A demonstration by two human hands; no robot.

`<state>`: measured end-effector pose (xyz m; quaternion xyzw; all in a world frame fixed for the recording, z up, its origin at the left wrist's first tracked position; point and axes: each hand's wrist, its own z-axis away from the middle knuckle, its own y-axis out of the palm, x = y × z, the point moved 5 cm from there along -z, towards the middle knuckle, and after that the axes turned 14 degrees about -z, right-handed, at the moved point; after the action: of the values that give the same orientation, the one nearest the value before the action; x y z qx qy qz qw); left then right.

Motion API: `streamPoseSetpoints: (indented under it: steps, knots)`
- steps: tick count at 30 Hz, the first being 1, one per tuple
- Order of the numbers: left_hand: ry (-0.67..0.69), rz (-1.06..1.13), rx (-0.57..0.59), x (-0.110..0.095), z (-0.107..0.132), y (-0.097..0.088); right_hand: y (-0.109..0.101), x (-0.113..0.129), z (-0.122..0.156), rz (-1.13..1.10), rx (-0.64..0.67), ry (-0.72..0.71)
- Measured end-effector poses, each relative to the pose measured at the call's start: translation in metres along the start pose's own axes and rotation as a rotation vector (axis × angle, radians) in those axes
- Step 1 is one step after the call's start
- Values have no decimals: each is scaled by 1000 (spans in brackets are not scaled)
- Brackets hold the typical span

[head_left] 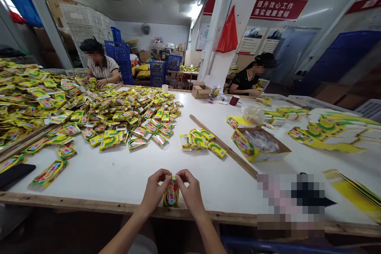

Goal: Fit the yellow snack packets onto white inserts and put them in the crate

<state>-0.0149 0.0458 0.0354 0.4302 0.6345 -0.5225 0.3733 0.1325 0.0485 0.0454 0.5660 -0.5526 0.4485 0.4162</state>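
A small yellow, green and red printed carton (171,193) stands upright at the front edge of the white table (125,176). My left hand (156,187) pinches its top from the left. On the other side, my right hand (189,186) pinches the same top end with thumb and forefinger. Both hands meet at the upper flap, so my fingers partly cover it. Beyond them lies a small group of similar cartons (198,139). A large heap of cartons (119,115) spreads over the left and far left of the table.
A wooden strip (223,145) runs across the table right of centre. Beside it sits an open display box (262,147) with clear plastic inside. Flat printed card sheets (333,131) lie to the right. A dark phone-like slab (16,174) rests at left. Two people sit across the table.
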Motion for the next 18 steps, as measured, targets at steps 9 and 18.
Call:
streamPoseSetpoints:
  steps: [9,18]
  knots:
    - [-32,64,30,1,-2,3,-1,1,-7,-9,57,53]
    - [15,85,93,12,8,0,1,-6,8,-63,81,68]
